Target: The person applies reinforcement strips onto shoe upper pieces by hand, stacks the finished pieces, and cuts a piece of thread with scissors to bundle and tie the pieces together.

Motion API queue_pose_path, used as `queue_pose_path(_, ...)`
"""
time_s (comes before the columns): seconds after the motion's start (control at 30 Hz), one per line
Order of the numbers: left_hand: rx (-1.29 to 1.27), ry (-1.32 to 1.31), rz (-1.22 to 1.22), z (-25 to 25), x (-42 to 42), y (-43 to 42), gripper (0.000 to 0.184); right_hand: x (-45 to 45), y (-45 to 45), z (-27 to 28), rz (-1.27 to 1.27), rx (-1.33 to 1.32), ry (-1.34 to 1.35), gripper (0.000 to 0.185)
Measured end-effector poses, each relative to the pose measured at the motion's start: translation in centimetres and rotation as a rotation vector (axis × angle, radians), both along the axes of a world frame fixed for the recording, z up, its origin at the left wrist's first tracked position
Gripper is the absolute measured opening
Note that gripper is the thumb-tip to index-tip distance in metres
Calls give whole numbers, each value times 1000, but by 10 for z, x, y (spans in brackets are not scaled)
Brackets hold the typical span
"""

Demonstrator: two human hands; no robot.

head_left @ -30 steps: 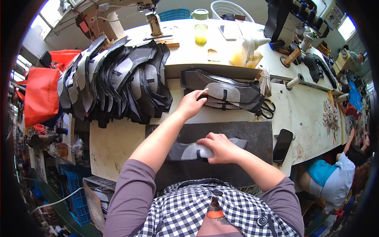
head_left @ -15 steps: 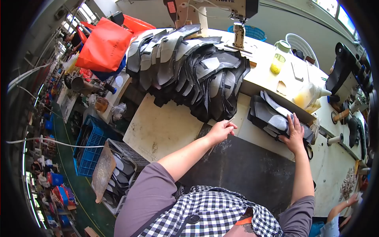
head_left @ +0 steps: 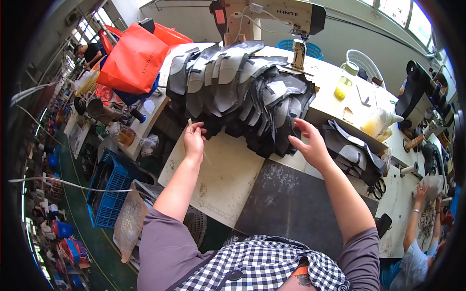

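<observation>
My left hand [head_left: 194, 141] is closed around a thin pale stick [head_left: 190, 122], whose kind I cannot make out. It is over the left part of the worktable, just below a big heap of black and grey cut shoe-upper pieces [head_left: 228, 80]. My right hand [head_left: 310, 145] is open, its thumb and fingers apart, at the lower right edge of that heap. Whether its fingertips touch the pieces I cannot tell. To its right, a smaller stack of similar pieces [head_left: 352, 153] lies against the raised table edge, with black-handled scissors [head_left: 377, 189] beside it.
A dark mat [head_left: 291, 206] covers the table before me. Behind the heap stands a sewing machine [head_left: 286, 17]. A jar with yellow contents [head_left: 345, 80] and a squeeze bottle [head_left: 381, 123] are at right. A red bag [head_left: 133, 58] and a blue crate [head_left: 109, 189] are left; a co-worker's arms [head_left: 417, 208] show lower right.
My left hand has moved left with the stick, from the middle of the table. My right hand has left the smaller stack and moved left to the big heap's edge.
</observation>
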State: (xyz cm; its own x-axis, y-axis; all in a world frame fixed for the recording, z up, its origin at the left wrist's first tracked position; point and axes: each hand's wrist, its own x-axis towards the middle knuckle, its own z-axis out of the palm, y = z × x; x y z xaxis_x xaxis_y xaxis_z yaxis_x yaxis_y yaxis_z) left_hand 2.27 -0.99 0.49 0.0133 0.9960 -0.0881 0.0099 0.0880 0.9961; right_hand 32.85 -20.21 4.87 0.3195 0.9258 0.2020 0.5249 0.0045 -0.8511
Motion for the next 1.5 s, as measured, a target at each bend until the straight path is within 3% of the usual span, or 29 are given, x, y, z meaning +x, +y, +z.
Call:
queue_pose_path(0.07,97,28,-25,7,2,22,19,-19,47,-11,-9,36,266,65)
queue_pose_path(0.17,259,104,-88,22,8,50,22,-40,101,-4,-120,-89,355,76)
queue_pose_path(0.23,368,123,-119,25,12,72,23,-50,126,11,-189,-280,388,93)
queue_pose_path(0.33,574,309,-120,13,10,116,25,-76,141,45,-263,-452,377,103)
queue_pose_path(0.43,568,289,-184,11,20,149,26,-86,155,50,-278,-430,400,106)
queue_pose_path(0.47,395,177,-254,10,23,154,27,-85,160,48,-276,-399,414,106)
queue_pose_path(0.53,41,-46,-389,51,29,139,29,-81,167,47,-287,-259,697,92)
queue_pose_path(0.6,35,-13,-399,55,30,154,29,-74,171,45,-291,-113,974,79)
queue_pose_path(0.67,-18,-35,-436,49,27,174,28,-54,173,69,-96,-63,1247,43)
queue_pose_path(0.8,-77,-82,-492,52,23,181,33,-44,162,132,-6,283,1183,38)
queue_pose_path(0.9,-91,-124,-577,64,18,172,39,-48,148,178,297,319,1236,33)
queue_pose_path(1.0,-50,-233,-613,82,5,151,40,-54,126,190,327,473,939,43)
queue_pose_path(1.1,-5,-426,-685,89,-30,128,37,-60,93,172,378,366,733,56)
queue_pose_path(1.13,-31,-533,-726,84,-44,121,36,-58,78,164,340,210,644,66)
queue_pose_path(1.2,-76,-621,-660,57,-69,104,35,-54,54,124,447,-169,470,69)
queue_pose_path(1.27,-142,-404,-580,8,-99,79,33,-56,28,53,652,-591,286,72)
queue_pose_path(1.3,-153,-303,-535,-15,-112,75,31,-58,20,45,652,-642,357,75)
queue_pose_path(1.33,-163,-202,-490,-32,-124,74,30,-60,19,17,623,-718,-19,74)
queue_pose_path(1.37,-335,-113,-471,-50,-140,65,30,-66,3,-25,458,-796,-172,67)
queue_pose_path(1.4,-506,-23,-446,-65,-153,53,29,-64,-16,-83,309,-805,-367,59)
queue_pose_path(1.43,-511,38,-429,-75,-159,39,28,-67,-30,-109,209,-645,-405,58)
queue_pose_path(1.5,-512,159,-392,-87,-167,15,26,-79,-48,-116,-26,-383,-540,55)
